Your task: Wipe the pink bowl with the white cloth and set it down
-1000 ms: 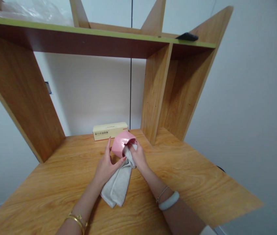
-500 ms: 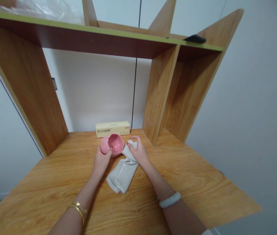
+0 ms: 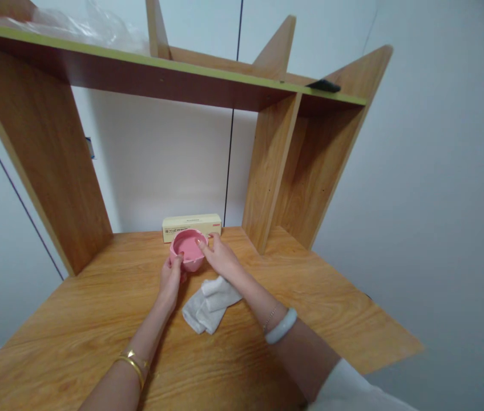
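Note:
A pink bowl (image 3: 190, 246) is held just above the desk, its opening turned up toward me. My left hand (image 3: 172, 275) grips it from the lower left, with the thumb over the near rim. At the right rim, my right hand (image 3: 217, 254) also takes hold, thumb inside the bowl and fingers around the outer side. A crumpled light grey cloth (image 3: 210, 305) lies on the desk below the bowl, partly under my right forearm.
Behind the bowl stands a long cream box (image 3: 199, 220) with printed lettering. The wooden desk (image 3: 109, 319) has an upright divider (image 3: 270, 182) at the right and a shelf (image 3: 139, 71) overhead. On that shelf lie clear plastic wrapping (image 3: 92, 28) and a dark flat object (image 3: 324, 85).
My right hand has let go of the cloth, which dropped to the desk, and moved left onto the bowl's rim. The bowl has turned more upright. The view has shifted slightly.

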`<state>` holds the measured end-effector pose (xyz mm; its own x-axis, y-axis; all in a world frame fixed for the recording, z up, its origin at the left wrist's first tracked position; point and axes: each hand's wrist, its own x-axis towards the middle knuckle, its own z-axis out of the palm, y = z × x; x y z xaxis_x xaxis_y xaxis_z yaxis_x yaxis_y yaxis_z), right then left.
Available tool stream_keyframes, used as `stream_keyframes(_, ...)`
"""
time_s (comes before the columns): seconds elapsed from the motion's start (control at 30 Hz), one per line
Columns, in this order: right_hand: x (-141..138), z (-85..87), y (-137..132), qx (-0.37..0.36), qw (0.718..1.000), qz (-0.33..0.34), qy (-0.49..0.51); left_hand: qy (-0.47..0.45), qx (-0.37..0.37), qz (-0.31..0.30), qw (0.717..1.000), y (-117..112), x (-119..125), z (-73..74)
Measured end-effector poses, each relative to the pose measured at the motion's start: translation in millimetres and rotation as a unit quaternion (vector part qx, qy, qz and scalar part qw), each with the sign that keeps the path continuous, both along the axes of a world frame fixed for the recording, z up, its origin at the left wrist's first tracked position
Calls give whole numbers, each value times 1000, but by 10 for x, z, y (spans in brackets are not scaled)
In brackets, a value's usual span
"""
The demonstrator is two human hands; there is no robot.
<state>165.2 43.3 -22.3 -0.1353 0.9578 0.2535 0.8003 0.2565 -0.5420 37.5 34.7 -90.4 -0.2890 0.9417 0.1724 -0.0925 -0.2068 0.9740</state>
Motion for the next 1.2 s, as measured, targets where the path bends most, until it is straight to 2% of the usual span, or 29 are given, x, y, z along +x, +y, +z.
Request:
stream_keyframes(0.13, 129, 0, 198, -31, 998, -40, -43, 2, -3, -54, 999, -68, 125, 44)
stream_keyframes(0.2, 296, 20, 268, -46, 994, -71, -65, 33, 11, -69, 997, -83, 146, 55)
stream_keyframes(0.3, 614, 31, 354, -67, 987, -121, -87, 91, 53, -61, 993, -73, 121, 61)
stream_keyframes(0.4, 902, -33, 405, -90, 978, -158, -102, 153, 72, -60, 984, -68, 89, 58)
stream_keyframes(0.5, 1076, -150, 410, -109, 972, -178, -111, 197, 63, -83, 975, -86, 91, 47)
stream_keyframes(0.7, 1083, -289, 398, -119, 971, -174, -111, 239, 59, -87, 965, -81, 94, -22)
stream_keyframes(0.9, 957, -149, 229, -77, 976, -163, -125, 271, 60, -80, 957, -36, 65, -72)
stream_keyframes(0.97, 899, -70, 71, -31, 983, -120, -136, 283, 60, -75, 954, -27, 67, -70)
stream_keyframes(1.07, 804, 22, -229, 40, 991, 58, -116, 305, 57, -81, 947, -30, 81, -58)
stream_keyframes(1.13, 748, 44, -424, 69, 978, 168, -99, 319, 55, -92, 942, -42, 93, -51)
stream_keyframes(1.2, 697, 23, -569, 75, 966, 226, -99, 328, 57, -101, 937, -58, 105, -48)
